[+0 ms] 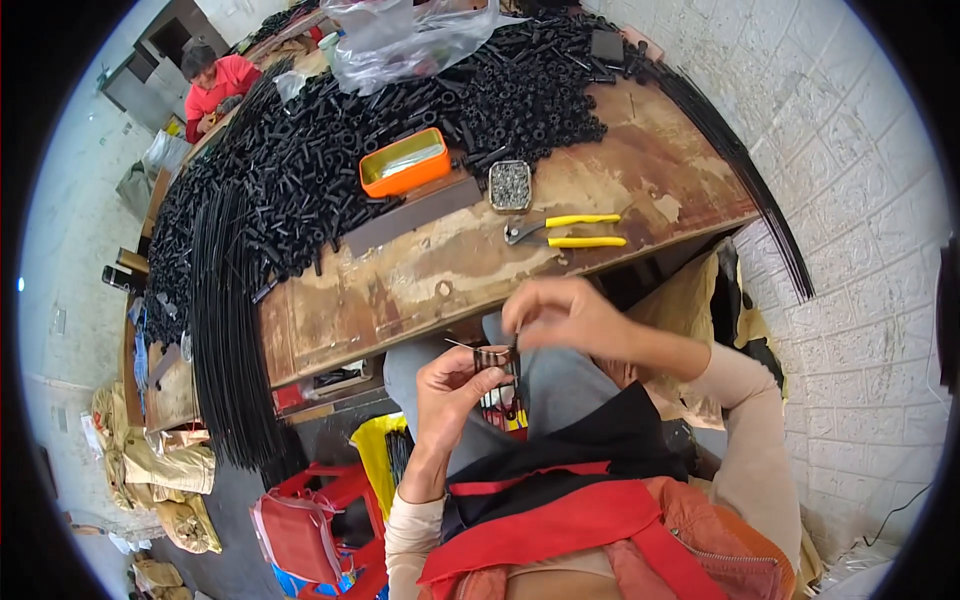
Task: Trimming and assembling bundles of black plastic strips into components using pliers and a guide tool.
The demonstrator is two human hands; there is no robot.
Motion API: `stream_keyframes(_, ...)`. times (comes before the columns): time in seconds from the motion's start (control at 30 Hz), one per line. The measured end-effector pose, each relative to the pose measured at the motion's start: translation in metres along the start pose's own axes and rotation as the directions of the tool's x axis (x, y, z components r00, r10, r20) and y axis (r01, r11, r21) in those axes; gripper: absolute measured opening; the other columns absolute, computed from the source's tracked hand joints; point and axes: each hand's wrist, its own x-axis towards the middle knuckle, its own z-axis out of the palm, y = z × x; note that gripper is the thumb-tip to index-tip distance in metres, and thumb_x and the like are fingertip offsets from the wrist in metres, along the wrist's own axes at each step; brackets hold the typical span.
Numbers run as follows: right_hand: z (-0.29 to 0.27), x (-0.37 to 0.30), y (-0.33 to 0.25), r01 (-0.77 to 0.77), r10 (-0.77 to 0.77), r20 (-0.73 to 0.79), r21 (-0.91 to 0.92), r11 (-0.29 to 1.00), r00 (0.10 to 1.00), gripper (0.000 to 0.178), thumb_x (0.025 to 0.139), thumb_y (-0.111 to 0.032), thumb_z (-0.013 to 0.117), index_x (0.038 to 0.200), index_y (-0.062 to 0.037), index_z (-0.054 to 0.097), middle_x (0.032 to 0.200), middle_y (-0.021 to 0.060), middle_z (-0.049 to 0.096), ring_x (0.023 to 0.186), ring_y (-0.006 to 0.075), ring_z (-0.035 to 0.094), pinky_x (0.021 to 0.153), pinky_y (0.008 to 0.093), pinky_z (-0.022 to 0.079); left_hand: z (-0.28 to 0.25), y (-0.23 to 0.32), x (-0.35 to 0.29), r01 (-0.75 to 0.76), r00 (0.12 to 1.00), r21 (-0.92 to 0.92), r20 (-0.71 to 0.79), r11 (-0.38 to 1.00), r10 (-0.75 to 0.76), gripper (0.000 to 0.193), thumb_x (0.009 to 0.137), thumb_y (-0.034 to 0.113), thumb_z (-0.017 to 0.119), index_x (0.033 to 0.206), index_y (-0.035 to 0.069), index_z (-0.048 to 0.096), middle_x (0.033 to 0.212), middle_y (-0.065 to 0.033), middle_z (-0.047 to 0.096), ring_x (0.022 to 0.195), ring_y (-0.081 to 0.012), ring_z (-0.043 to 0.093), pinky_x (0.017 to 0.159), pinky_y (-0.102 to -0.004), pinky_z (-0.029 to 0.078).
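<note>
My left hand point(452, 395) is closed round a small bundle of short black rods point(494, 357), with thumb and fingers pinching it above my lap. A thin wire point(458, 343) sticks out to the left from the bundle's upper end. Just above the bundle's right side is my right hand point(562, 315), slightly blurred, its fingers pressed together. What they pinch is too small and smeared to name. On the table beyond my hands lie pliers with yellow handles point(585, 230), jaws pointing left.
A big heap of black tubular pieces point(330, 160) covers the wooden table point(420, 285). Near it stand an orange tray point(405, 162) and a small dish of metal bits point(510, 186). Long black rods point(222, 330) overhang the left edge. A red stool point(300, 530) is lower left; a person point(215, 88) sits far left.
</note>
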Motion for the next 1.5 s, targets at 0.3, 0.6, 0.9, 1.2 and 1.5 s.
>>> stream_keyframes(0.3,-0.179,0.122,0.034,-0.120,-0.299,-0.322,-0.834,0.539,0.898,0.016,0.087,-0.011,0.065,0.097,-0.0003,0.058,0.090,0.0163,0.065,0.083,0.0248,0.066,0.072,0.0337,0.051,0.010,0.003,0.035,0.143,0.989,0.046,-0.034,0.989,-0.141,0.012,0.081,-0.010,0.067,0.091,-0.005,0.065,0.102,-0.0188,0.068,0.096,-0.0280,0.068,0.080,-0.0404,0.059)
stream_keyframes(0.6,-0.179,0.133,0.050,-0.042,-0.386,-0.152,-0.960,0.278,0.910,0.019,0.081,-0.005,0.068,0.093,-0.0004,0.054,0.083,0.0181,0.062,0.077,0.0341,0.062,0.068,0.0382,0.050,0.014,0.001,0.034,0.111,0.993,0.020,0.028,0.994,-0.111,0.010,0.083,-0.006,0.068,0.093,-0.004,0.066,0.108,-0.0170,0.068,0.086,-0.0138,0.066,0.080,-0.0291,0.056)
stream_keyframes(0.9,-0.052,0.044,-0.034,-0.248,0.262,0.052,-0.192,0.950,0.964,0.028,0.085,-0.008,0.070,0.112,-0.0016,0.067,0.095,0.0055,0.070,0.086,0.0085,0.064,0.079,0.0242,0.051,0.027,0.013,0.028,0.121,0.983,0.102,0.126,0.987,-0.133,0.015,0.085,-0.006,0.065,0.099,-0.004,0.062,0.112,-0.0143,0.065,0.099,-0.0190,0.064,0.086,-0.0359,0.056)
stream_keyframes(1.2,-0.016,0.015,-0.078,-0.140,0.211,0.276,-0.256,0.957,0.938,0.018,0.087,-0.005,0.068,0.104,0.0017,0.066,0.094,0.0062,0.068,0.085,0.0106,0.065,0.074,0.0244,0.054,0.039,0.032,0.003,0.038,0.979,0.044,0.197,0.998,-0.046,0.037,0.088,-0.006,0.061,0.125,-0.002,0.057,0.114,-0.0098,0.065,0.103,-0.0185,0.063,0.084,-0.0339,0.057)
stream_keyframes(1.5,0.003,0.004,-0.090,-0.129,0.208,0.287,-0.272,0.954,0.935,0.008,0.089,0.000,0.063,0.097,0.0010,0.063,0.105,0.0115,0.068,0.097,0.0131,0.064,0.087,0.0282,0.051,0.032,0.036,-0.016,-0.001,0.984,0.041,0.180,0.999,-0.006,0.035,0.087,-0.004,0.064,0.121,-0.001,0.060,0.112,-0.0091,0.067,0.101,-0.0181,0.065,0.083,-0.0336,0.057)
